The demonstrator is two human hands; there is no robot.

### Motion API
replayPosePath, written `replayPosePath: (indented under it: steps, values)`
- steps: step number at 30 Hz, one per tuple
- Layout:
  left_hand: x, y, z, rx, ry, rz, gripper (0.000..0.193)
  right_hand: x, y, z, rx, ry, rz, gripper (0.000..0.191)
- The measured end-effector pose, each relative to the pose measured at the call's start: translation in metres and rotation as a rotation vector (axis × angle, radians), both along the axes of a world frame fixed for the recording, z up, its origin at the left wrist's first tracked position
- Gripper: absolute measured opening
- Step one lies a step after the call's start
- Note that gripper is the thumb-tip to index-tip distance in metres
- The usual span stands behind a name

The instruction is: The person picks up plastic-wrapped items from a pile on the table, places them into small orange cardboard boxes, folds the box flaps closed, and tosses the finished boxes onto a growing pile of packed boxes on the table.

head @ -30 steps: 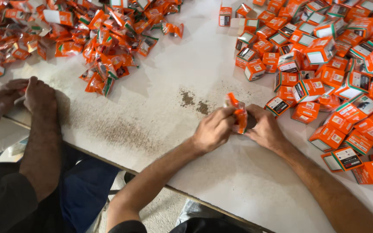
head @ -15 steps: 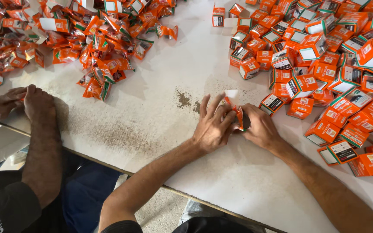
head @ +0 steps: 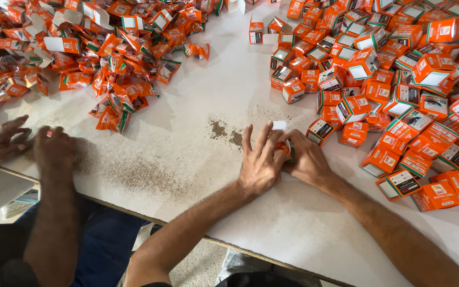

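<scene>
Left of the spilled powder (head: 225,132), a co-worker's hands (head: 33,146) rest below flat cartons (head: 107,58); right of it, my left hand (head: 260,162) and right hand (head: 305,159) clasp one box (head: 282,139), which I judge is mid-fold: next, close its flap, add to the boxes (head: 394,79)

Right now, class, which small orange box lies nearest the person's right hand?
The dark-topped orange box just above the right hand, at the heap's left edge; the other loose boxes lie farther off.

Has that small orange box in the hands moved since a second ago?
Yes. The small orange box went from upright above the dark powder stains down to the table, beside them.
</scene>
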State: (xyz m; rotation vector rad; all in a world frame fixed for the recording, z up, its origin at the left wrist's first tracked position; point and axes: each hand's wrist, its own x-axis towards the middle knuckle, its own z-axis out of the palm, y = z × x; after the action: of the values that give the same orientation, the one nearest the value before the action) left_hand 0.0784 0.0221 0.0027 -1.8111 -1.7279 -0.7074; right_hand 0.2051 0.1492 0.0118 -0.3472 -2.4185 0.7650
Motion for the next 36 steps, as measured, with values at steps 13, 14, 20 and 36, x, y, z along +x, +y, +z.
replayPosePath:
  steps: [13,14,20,36]
  values:
    - [-0.015,-0.007,0.024,-0.324,-0.579,0.047,0.026,0.001,-0.004,-0.003,-0.063,0.002,-0.022,0.054]
    - [-0.017,-0.011,0.026,-0.248,-0.569,-0.008,0.026,0.001,-0.004,-0.002,-0.072,-0.017,-0.041,0.059]
    - [-0.026,0.003,0.020,-0.323,-1.338,0.022,0.073,0.000,-0.005,0.001,-0.007,-0.004,-0.044,0.060]
    - [-0.025,0.022,0.022,-0.516,-1.281,0.153,0.027,0.012,-0.022,-0.009,0.127,-0.011,0.001,0.087]
